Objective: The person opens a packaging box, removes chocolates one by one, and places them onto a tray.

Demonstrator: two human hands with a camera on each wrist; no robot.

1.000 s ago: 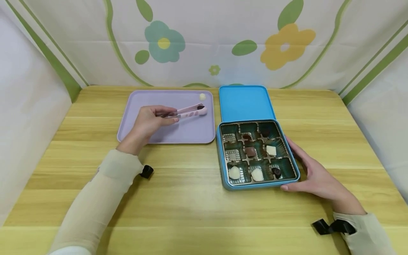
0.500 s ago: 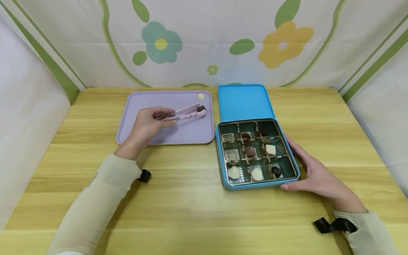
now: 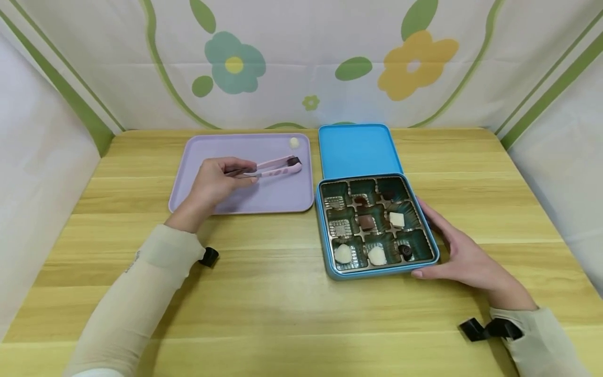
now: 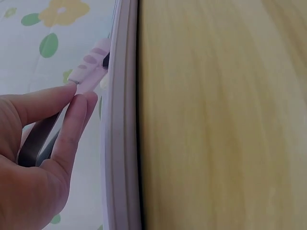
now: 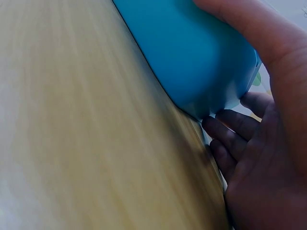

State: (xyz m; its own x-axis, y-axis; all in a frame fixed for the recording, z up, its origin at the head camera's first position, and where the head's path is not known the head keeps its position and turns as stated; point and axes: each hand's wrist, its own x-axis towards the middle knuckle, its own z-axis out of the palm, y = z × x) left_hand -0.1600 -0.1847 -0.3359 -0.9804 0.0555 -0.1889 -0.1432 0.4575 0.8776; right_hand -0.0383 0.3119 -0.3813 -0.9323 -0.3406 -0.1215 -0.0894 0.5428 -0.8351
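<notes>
In the head view my left hand [image 3: 209, 183] pinches a pair of tongs [image 3: 279, 171] with pink tips, low over the lilac tray [image 3: 198, 152]. A dark chocolate [image 3: 293, 161] sits between the tips; whether both press it is unclear. A small white chocolate [image 3: 294, 142] lies in the tray's far right corner. My right hand [image 3: 464, 256] grips the near right corner of a blue tin [image 3: 377, 273], thumb at the front and fingers along the right side. The left wrist view shows the tongs' metal bend [image 4: 36, 143] inside the hand; the tray rim hides most of the chocolate.
The tin's divided insert holds white, brown and dark chocolates, including a white square [image 3: 397, 219], a brown square [image 3: 366, 222] and a dark swirl [image 3: 405, 252]. Its blue lid [image 3: 355, 152] lies behind it. A patterned cloth [image 3: 282, 63] stands at the table's back edge.
The dark chocolate shows more of itself between the tongs' tips than a second ago. Both hands keep their places; the head view shifts slightly.
</notes>
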